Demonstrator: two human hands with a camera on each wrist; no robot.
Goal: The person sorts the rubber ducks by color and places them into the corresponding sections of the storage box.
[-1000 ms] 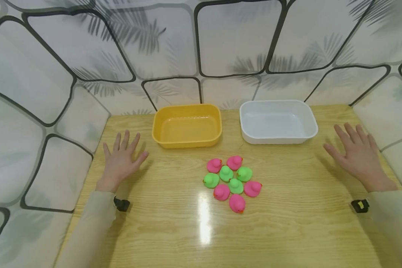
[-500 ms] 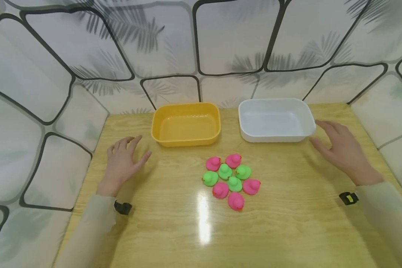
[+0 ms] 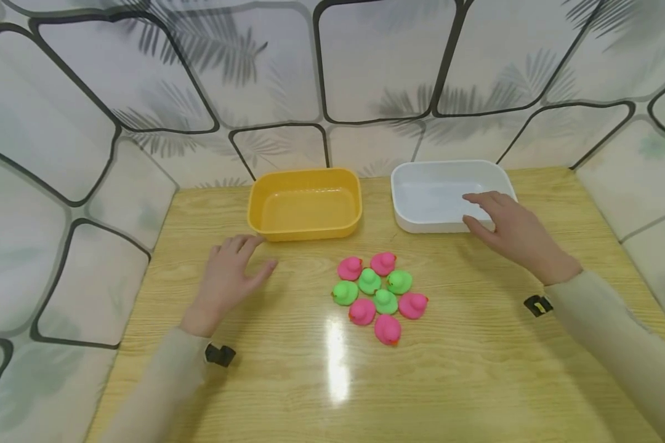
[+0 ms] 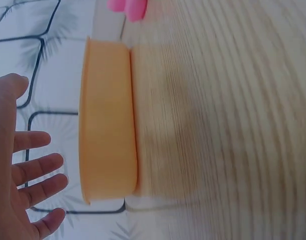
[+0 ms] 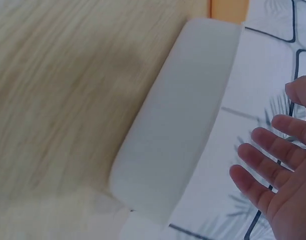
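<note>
My empty left hand (image 3: 225, 281) is hovering with fingers apart; the pink and green ducks (image 3: 385, 302) are lying to its right and, from my right hand (image 3: 516, 234) (also empty, fingers relaxed), leftward and toward me, neither hand being clearly nearer.

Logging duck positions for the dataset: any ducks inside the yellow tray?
No, the head view shows all nine ducks clustered on the table, outside the yellow tray.

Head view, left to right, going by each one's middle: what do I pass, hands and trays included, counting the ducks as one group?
Left hand → yellow tray → pink and green ducks → white tray → right hand.
</note>
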